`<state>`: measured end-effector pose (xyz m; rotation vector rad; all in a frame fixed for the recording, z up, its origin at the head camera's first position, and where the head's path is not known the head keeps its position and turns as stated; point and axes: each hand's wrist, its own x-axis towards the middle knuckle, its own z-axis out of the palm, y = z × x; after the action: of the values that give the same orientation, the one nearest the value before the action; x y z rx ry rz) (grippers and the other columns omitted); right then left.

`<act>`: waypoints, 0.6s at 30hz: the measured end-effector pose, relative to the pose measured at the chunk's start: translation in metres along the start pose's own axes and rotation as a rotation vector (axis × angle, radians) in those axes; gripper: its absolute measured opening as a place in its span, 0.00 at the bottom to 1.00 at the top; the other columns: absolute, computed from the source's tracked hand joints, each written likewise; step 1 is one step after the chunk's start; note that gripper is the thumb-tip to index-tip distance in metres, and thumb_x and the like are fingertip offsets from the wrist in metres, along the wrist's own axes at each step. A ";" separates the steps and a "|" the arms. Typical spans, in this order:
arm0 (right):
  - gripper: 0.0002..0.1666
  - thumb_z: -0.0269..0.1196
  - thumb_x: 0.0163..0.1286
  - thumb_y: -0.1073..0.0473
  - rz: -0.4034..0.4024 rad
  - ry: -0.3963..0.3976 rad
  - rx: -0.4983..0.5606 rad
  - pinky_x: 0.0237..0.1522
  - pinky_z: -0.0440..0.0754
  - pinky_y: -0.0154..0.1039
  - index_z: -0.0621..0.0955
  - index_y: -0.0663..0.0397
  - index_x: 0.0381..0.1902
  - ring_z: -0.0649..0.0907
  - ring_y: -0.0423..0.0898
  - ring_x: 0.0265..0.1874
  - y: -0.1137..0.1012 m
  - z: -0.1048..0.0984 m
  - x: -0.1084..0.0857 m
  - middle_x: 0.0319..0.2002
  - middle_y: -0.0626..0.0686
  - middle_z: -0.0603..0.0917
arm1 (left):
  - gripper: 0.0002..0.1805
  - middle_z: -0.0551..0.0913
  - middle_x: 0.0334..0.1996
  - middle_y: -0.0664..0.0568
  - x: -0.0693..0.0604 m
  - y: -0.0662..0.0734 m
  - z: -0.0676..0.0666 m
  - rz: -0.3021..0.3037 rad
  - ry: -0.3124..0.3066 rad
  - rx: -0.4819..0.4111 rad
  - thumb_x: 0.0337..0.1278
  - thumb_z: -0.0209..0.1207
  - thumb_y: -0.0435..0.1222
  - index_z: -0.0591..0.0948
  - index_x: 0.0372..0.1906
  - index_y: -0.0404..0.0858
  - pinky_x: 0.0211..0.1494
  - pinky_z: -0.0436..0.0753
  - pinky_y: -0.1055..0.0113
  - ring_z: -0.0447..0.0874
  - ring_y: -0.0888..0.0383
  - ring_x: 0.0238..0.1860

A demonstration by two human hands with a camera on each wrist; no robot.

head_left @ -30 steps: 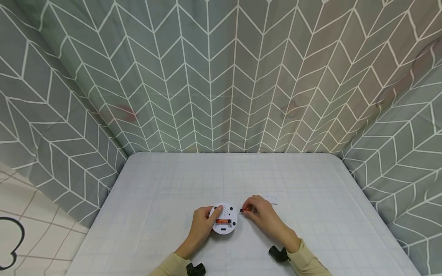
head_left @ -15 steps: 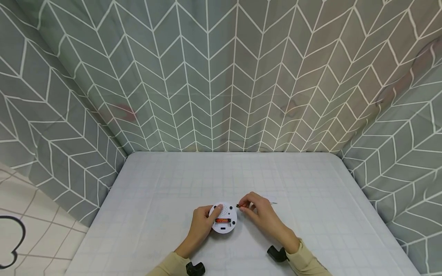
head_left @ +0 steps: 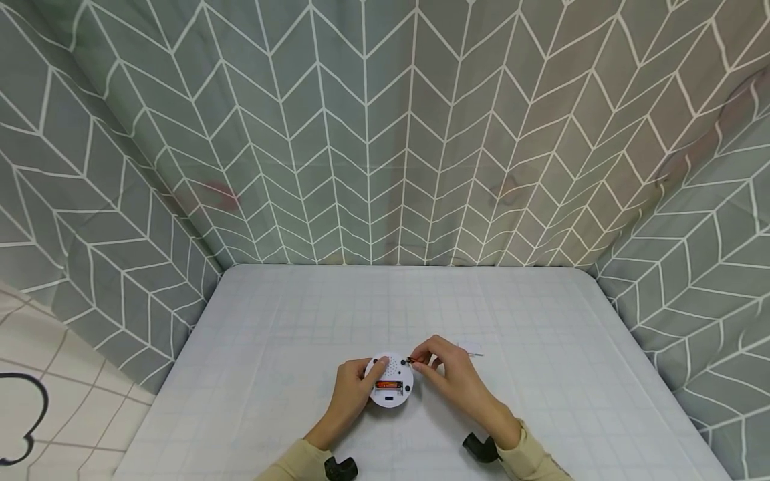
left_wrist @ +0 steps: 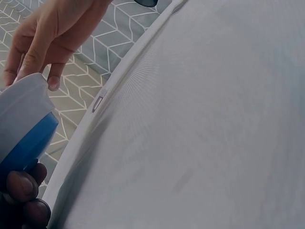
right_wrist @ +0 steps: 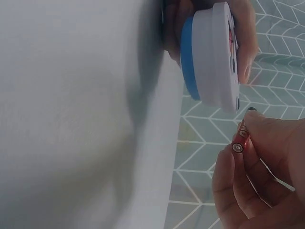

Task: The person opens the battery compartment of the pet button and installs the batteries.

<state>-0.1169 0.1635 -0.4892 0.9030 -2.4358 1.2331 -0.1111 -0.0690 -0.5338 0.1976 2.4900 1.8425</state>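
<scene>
My left hand point(head_left: 351, 389) holds a round white device point(head_left: 394, 399), thumb on top and fingers around its side. The device's upturned face has small holes, dark round feet and a battery bay with one orange battery point(head_left: 388, 385) in it. Its other side is blue, as the right wrist view shows. Between thumb and fingers, my right hand point(head_left: 455, 375) pinches a second red-orange battery point(right_wrist: 241, 136) with a dark end. In the head view this battery is at the device's right edge; the right wrist view shows a small gap between them.
A thin rod-like item point(head_left: 475, 355) lies beside a pale flat piece on the white-covered table point(head_left: 301, 314), just beyond my right hand. Patterned curtains point(head_left: 385, 133) stand around the back and sides. A dark wrist camera point(head_left: 481, 447) sits at my right wrist.
My right hand has moved left and slightly away from me, bringing its battery to the device's edge. My left hand and the device stay nearly in place.
</scene>
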 end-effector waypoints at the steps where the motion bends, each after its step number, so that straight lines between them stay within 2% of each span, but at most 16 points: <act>1: 0.11 0.74 0.66 0.65 -0.001 -0.001 0.004 0.33 0.84 0.32 0.85 0.50 0.43 0.83 0.34 0.36 -0.001 0.000 0.000 0.39 0.44 0.87 | 0.21 0.86 0.20 0.56 0.000 0.000 0.000 0.001 -0.001 0.000 0.74 0.62 0.50 0.90 0.33 0.38 0.20 0.69 0.73 0.74 0.68 0.16; 5: 0.11 0.75 0.66 0.65 -0.018 0.002 0.014 0.33 0.84 0.32 0.85 0.50 0.43 0.83 0.35 0.36 -0.004 0.002 0.001 0.39 0.44 0.87 | 0.21 0.83 0.16 0.57 0.000 0.001 0.000 0.006 0.004 -0.002 0.74 0.62 0.50 0.90 0.30 0.40 0.17 0.66 0.73 0.69 0.69 0.13; 11: 0.12 0.75 0.65 0.65 -0.063 -0.001 0.011 0.33 0.84 0.32 0.85 0.49 0.44 0.83 0.38 0.35 -0.010 0.006 0.001 0.39 0.44 0.85 | 0.20 0.83 0.17 0.59 0.000 0.001 0.000 0.025 0.011 0.005 0.74 0.62 0.49 0.90 0.29 0.41 0.19 0.66 0.74 0.70 0.69 0.15; 18: 0.10 0.73 0.68 0.63 -0.066 -0.032 0.012 0.39 0.85 0.37 0.85 0.47 0.45 0.84 0.37 0.38 -0.018 0.012 0.002 0.41 0.43 0.85 | 0.22 0.79 0.15 0.60 -0.001 0.000 0.000 0.003 0.009 0.030 0.74 0.62 0.50 0.87 0.28 0.39 0.17 0.66 0.73 0.68 0.69 0.13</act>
<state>-0.1064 0.1455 -0.4839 1.0047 -2.4050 1.2208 -0.1102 -0.0691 -0.5341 0.1952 2.5255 1.8124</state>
